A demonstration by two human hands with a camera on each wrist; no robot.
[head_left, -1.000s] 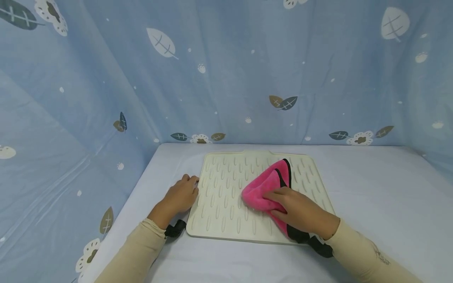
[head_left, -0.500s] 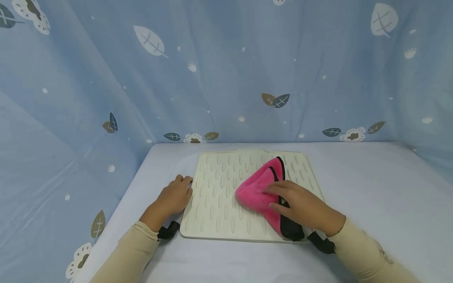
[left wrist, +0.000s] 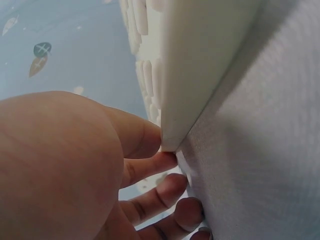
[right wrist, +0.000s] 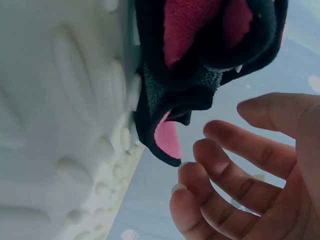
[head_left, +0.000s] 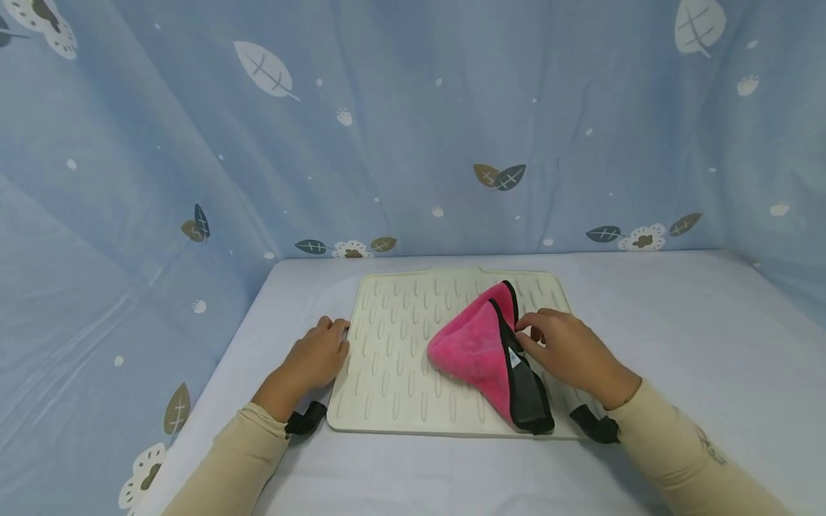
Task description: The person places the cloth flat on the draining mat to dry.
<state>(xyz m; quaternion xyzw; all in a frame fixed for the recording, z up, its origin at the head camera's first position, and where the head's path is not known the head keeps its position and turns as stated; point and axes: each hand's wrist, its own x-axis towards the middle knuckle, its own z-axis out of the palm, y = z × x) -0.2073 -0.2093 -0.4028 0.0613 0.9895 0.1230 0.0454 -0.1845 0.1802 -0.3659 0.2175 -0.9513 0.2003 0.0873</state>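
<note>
In the head view a pink cloth (head_left: 474,344) with a dark grey underside and black border lies folded and bunched on a cream ridged mat (head_left: 393,373). My right hand (head_left: 568,351) is just right of the cloth, over the mat, its fingers loosely bent. The right wrist view shows these fingers (right wrist: 245,180) apart from the cloth's dark folded edge (right wrist: 175,100), with nothing between them. My left hand (head_left: 316,358) rests at the mat's left edge. In the left wrist view its thumb and index fingertip touch the mat's side (left wrist: 195,65), the other fingers spread by the white sheet.
A white sheet (head_left: 413,473) covers the table under the mat. Blue curtain fabric (head_left: 387,129) with leaf and flower prints stands behind and on the left side. A black strap (head_left: 306,418) hangs by my left wrist, another black strap (head_left: 594,424) by my right.
My right hand has let go of the pink cloth and moved right, off its top. The cloth stays bunched on the mat. My left hand keeps to the mat's edge. The head view has shifted slightly.
</note>
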